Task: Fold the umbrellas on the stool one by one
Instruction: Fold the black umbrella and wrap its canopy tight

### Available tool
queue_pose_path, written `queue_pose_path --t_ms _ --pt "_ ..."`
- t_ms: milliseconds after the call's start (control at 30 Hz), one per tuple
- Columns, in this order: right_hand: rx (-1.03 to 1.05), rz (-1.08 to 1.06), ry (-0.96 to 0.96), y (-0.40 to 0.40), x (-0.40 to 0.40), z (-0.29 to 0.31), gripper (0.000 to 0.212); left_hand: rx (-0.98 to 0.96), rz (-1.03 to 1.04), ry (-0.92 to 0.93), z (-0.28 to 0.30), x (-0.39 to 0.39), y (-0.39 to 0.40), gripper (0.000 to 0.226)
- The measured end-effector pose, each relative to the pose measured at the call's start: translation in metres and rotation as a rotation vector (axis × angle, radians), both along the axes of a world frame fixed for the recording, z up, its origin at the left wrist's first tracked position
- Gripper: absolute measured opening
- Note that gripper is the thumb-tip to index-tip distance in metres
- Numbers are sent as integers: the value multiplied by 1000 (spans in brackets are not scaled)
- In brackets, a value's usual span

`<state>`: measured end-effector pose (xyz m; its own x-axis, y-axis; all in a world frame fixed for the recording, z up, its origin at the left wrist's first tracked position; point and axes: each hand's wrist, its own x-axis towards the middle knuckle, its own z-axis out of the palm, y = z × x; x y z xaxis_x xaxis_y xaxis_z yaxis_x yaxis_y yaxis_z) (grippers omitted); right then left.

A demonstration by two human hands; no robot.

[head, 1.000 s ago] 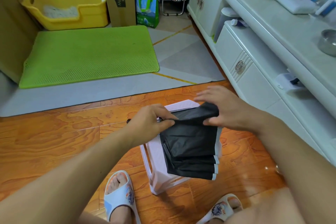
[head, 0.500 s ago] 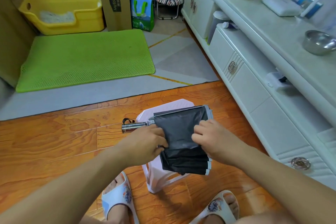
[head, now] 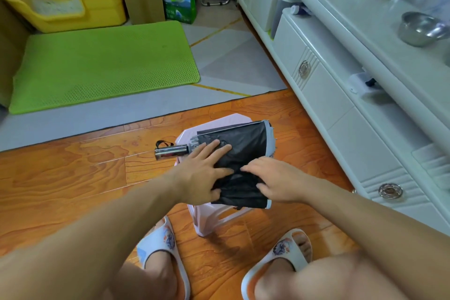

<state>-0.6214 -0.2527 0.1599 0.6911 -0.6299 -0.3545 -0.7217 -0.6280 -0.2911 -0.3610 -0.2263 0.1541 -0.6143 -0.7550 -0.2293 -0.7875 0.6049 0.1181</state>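
A green mat (head: 102,66) lies on the floor at far left, and nearer the middle a shiny umbrella handle (head: 171,151) sticks out leftward past the edge of the pale pink stool (head: 207,217). The left hand (head: 202,173) lies flat with fingers spread on the black umbrella (head: 246,143), which rests on the stool's top. Just to its right, the right hand (head: 275,180) presses the same cloth with fingers nearly straight, and white drawers (head: 341,114) stand at far right.
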Motion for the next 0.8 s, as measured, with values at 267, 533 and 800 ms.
queue_pose_path --t_ms 267,533,800 --pt "170 -1266 -260 46 -32 -10 27 -74 -68 -140 -9 7 10 76" --pt "386 -1472 -753 86 18 -30 73 66 -75 -132 -4 -8 21 89" --pt "-407 -175 -26 25 27 -29 42 -90 196 252 3 31 11 51"
